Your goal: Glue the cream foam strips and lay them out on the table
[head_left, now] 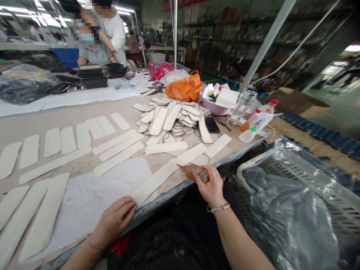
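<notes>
My right hand (212,187) is wrapped around a soft squeeze bottle (191,172) of amber liquid. Its reddish nozzle points left, over a long off-white strip (161,176) that lies slanting across the table edge. The near end of that strip is pinched between the closed fingers of my left hand (119,215). A white cloth (112,187) lies partly under the strip. Beyond it sits a heap of off-white pieces with dark edges (171,122). More flat pale pieces (60,140) are laid out in rows to the left.
An orange bag (184,88), a lilac basin (215,108), a glass bottle (242,108) and a phone (212,125) stand behind the heap. To my right is a white plastic crate (244,165) lined with grey plastic. Two people (112,35) are across the table, near black stacks (92,77).
</notes>
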The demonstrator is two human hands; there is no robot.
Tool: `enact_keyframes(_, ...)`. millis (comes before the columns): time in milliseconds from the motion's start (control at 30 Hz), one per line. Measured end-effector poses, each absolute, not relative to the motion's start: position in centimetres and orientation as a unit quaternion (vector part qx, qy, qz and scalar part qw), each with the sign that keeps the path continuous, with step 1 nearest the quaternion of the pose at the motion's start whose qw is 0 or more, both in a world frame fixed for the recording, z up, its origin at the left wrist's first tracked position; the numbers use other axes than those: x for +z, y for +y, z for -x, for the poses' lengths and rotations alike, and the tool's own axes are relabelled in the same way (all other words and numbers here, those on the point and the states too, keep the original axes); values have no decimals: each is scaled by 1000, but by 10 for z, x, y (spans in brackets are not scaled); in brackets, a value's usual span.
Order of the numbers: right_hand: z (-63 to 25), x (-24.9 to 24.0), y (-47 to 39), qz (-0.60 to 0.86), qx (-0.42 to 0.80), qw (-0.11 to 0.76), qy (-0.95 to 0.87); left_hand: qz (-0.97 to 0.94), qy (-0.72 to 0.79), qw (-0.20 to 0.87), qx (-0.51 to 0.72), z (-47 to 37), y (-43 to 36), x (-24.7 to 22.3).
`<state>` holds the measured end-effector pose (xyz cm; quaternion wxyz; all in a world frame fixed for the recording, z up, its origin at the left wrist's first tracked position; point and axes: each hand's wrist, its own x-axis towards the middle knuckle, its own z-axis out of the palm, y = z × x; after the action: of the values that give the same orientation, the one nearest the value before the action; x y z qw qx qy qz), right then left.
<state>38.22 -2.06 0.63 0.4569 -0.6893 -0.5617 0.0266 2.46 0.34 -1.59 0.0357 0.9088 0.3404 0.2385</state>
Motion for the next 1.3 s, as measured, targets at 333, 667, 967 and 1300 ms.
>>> enact_keyframes(333, -374, 16, -31, 653, 47, 487, -578, -902, 360, 82, 225, -25, 2, -13)
enact_keyframes(667, -363, 15, -34, 603, 136, 503, -604, -898, 352, 94, 248, -27, 2, -15)
enact_keyframes(967, -362, 8, -24, 658, 77, 471, -582, -898, 362, 89, 233, -29, 2, -10)
enact_keyframes(1300, -362, 7, -25, 632, 95, 495, -589, -893, 396, 77, 201, -31, 0, -15)
